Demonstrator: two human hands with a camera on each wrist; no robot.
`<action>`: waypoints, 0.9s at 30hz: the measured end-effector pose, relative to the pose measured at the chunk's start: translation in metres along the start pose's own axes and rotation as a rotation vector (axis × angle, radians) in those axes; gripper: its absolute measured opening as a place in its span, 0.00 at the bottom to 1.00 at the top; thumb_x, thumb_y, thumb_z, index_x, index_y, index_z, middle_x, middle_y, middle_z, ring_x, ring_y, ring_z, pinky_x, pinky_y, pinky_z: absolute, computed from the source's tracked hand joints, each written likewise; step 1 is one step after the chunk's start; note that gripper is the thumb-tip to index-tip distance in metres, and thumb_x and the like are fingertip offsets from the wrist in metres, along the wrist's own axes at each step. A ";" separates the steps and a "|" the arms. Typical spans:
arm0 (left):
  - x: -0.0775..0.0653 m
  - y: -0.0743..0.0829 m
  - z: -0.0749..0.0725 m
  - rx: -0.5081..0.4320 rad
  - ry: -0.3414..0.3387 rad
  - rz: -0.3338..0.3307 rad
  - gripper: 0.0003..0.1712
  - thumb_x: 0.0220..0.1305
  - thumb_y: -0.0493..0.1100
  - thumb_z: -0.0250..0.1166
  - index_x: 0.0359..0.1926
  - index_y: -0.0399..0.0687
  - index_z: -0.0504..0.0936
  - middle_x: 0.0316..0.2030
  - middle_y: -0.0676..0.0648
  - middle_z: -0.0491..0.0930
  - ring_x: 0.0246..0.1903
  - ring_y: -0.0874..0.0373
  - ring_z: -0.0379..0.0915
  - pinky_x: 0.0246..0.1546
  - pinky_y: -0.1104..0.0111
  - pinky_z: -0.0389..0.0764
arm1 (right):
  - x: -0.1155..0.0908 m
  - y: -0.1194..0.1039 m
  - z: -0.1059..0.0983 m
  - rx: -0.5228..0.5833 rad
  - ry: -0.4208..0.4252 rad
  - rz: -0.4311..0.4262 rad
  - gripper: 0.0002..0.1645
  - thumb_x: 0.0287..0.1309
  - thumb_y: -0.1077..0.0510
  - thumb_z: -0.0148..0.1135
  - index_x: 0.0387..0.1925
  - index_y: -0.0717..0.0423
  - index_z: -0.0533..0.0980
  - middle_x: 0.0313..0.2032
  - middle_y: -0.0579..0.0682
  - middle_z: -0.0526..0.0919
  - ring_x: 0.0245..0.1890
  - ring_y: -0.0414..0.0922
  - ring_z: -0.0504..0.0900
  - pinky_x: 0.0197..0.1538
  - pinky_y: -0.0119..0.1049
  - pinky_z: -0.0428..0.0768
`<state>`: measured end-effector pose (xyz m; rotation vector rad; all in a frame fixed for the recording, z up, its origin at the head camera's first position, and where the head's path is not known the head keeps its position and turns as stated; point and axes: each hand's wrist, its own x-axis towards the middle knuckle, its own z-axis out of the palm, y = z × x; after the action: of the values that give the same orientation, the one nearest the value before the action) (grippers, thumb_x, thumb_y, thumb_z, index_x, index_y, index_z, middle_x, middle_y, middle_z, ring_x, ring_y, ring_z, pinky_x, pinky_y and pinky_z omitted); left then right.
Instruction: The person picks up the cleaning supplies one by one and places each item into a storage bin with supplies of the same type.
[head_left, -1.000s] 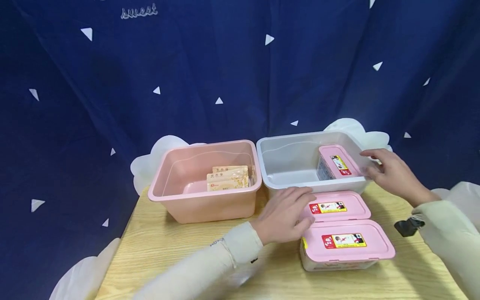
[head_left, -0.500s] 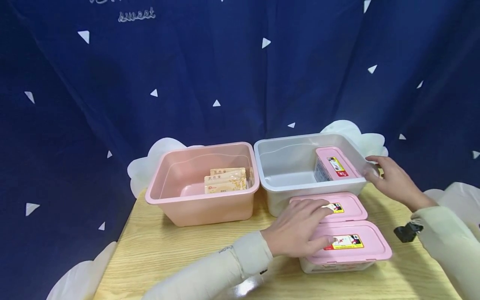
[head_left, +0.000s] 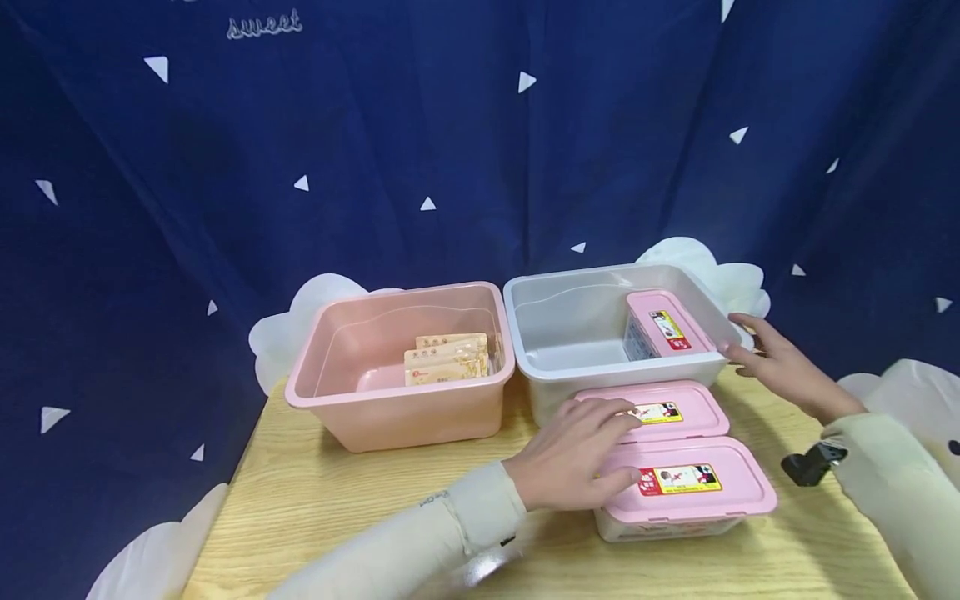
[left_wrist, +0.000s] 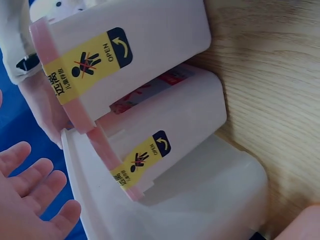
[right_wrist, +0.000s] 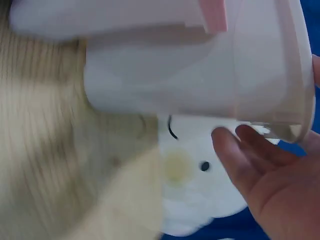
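My left hand [head_left: 573, 454] hovers over two white plastic boxes with pink lids, fingers spread and slightly bent. In the head view its fingertips overlap the back box [head_left: 690, 408] and its thumb overlaps the lid of the front box [head_left: 738, 483]. Seen from the left wrist, the left hand [left_wrist: 37, 192] shows nothing in its fingers. My right hand [head_left: 787, 367] holds the right front corner of the grey bin [head_left: 622, 373], thumb at the rim and fingers curved along the outside. A third pink-lidded box [head_left: 652, 304] stands inside that bin, against its right side.
A pink bin [head_left: 405, 421] stands left of the grey one, with several flat beige packets [head_left: 442, 367] in it. Both bins sit at the back of the wooden table [head_left: 360, 500]. A dark blue curtain [head_left: 375, 125] hangs behind.
My left hand has moved right over the lids, then slightly back left. The right hand stays at the grey bin's corner, its thumb now at the rim. The boxes have not visibly shifted.
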<state>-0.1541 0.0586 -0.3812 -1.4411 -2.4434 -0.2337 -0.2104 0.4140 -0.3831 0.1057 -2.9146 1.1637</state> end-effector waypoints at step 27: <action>-0.019 -0.013 0.002 -0.075 -0.010 -0.039 0.29 0.68 0.58 0.55 0.65 0.51 0.71 0.66 0.51 0.71 0.68 0.59 0.65 0.71 0.59 0.65 | 0.005 0.018 0.020 0.362 0.018 0.010 0.43 0.77 0.44 0.39 0.76 0.49 0.29 0.70 0.70 0.44 0.43 0.20 0.72 0.45 0.24 0.82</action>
<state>-0.1572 0.0368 -0.3893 -1.4290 -2.4974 -0.3313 -0.2164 0.4132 -0.4095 0.0792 -2.6573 1.6705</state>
